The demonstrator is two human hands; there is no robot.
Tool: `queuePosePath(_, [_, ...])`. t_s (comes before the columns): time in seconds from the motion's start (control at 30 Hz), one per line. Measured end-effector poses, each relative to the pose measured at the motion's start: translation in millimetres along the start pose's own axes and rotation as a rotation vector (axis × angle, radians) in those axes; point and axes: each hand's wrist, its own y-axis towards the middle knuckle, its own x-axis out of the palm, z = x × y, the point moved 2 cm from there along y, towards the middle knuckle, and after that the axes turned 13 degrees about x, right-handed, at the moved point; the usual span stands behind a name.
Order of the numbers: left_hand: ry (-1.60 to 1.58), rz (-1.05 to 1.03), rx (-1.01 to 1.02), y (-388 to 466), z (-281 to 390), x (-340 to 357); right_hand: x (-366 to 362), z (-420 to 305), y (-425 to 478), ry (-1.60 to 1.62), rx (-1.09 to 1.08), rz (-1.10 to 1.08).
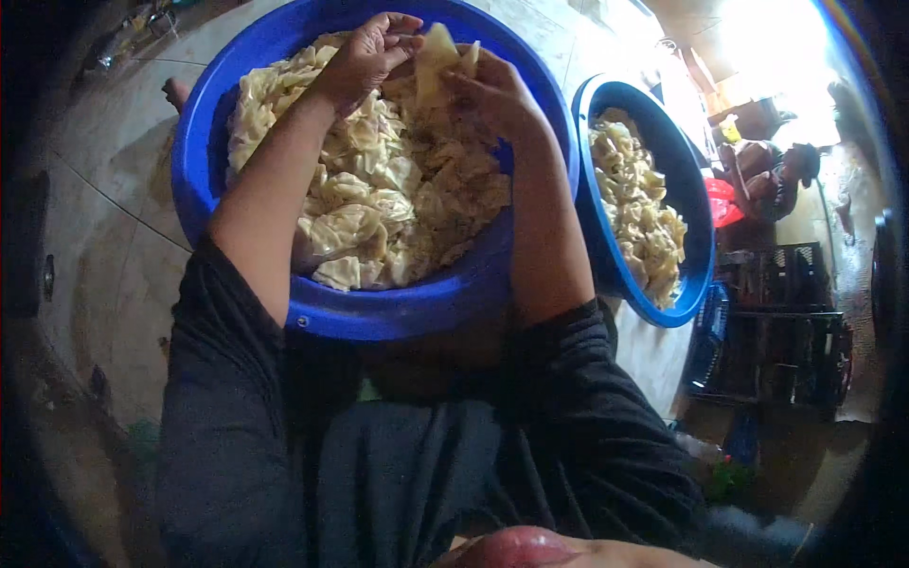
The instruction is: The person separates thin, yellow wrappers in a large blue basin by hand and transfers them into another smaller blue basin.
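A large blue plastic tub (394, 316) stands before me, holding a heap of pale yellowish, thin, folded pieces (369, 192) that look soft and damp; what they are made of I cannot tell. My right hand (490, 92) is over the tub's far right part, gripping a few pale flat pieces (437, 60) that point upward between its fingers. Beside them, my left hand (373, 60) hovers above the heap with fingers spread and curved, its fingertips close to the held pieces. Shadow darkens the heap below my right hand.
To the right stands a second, lighter blue tub (699, 277) with similar pale pieces (632, 206). Beyond it a person (770, 174) sits low near a red plastic bag (722, 202). Dark plastic crates (774, 334) stand at right. Pale tiled floor (121, 184) surrounds the tubs.
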Motion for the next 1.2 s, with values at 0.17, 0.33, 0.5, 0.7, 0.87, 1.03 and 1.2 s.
queuePosePath(0.17, [1.2, -0.035, -0.111, 4.6, 0.6, -84.4, -67.7, 1.7, -18.7, 0.631, -0.317, 0.577])
queuePosePath(0.33, [1.568, -0.161, -0.715, -25.0, -38.3, -201.0, -87.2, 36.0, 0.3, 1.197, -0.577, 0.797])
queuePosePath(0.5, [1.551, -0.216, -0.712, -34.0, -77.7, -246.5, -43.2, 26.5, 24.9, 0.257, -0.245, 0.921])
queuePosePath(0.7, [1.229, -0.112, -0.542, -42.7, -60.3, -214.4, -8.8, 29.0, 28.3, -0.151, -0.228, 0.88])
queuePosePath(0.87, [1.404, 0.018, -0.976, -39.4, 6.5, -140.0, -5.9, 20.8, 17.1, -0.017, -0.162, 0.664])
queuePosePath(1.03, [1.351, -0.141, -0.82, -39.5, -8.2, -170.8, 0.2, 40.5, 52.4, -0.065, -0.128, 0.677])
queuePosePath(1.2, [1.062, -0.393, -0.572, -50.6, -21.2, -160.7, 11.4, 46.5, 51.6, -0.147, -0.004, 0.366])
